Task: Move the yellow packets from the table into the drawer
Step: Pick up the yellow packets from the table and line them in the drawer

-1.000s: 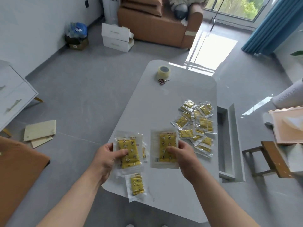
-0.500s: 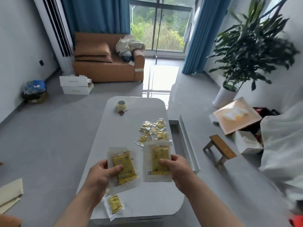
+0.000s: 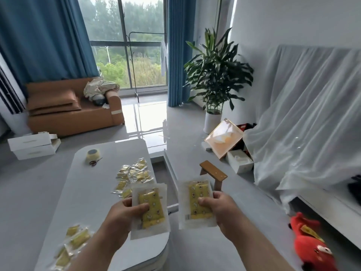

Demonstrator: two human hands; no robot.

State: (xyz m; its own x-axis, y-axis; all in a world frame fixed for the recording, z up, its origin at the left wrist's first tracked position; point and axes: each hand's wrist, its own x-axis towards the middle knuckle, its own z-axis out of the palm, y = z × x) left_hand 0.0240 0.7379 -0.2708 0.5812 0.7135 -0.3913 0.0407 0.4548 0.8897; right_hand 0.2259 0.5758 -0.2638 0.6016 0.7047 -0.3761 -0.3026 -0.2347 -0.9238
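My left hand [image 3: 122, 216] grips a yellow packet [image 3: 150, 209] in a clear wrapper, held over the grey table's [image 3: 91, 194] right edge. My right hand [image 3: 218, 209] grips a second yellow packet [image 3: 197, 204], held past the table's edge over the floor. A pile of small yellow packets [image 3: 132, 176] lies on the table beyond my left hand. A few more small packets [image 3: 73, 243] lie at the table's near left corner. A long white open box [image 3: 170, 173], perhaps the drawer, lies on the floor right of the table.
A tape roll [image 3: 92, 155] and scissors [image 3: 95, 162] lie at the table's far end. A small wooden stool [image 3: 214, 176], a framed picture [image 3: 224, 137] and a red plush toy [image 3: 310, 243] are on the floor to the right. A sheet-covered unit [image 3: 304, 122] fills the right side.
The view has swung up and to the right. Both hands have carried their packets rightward, the right one now off the table's edge.
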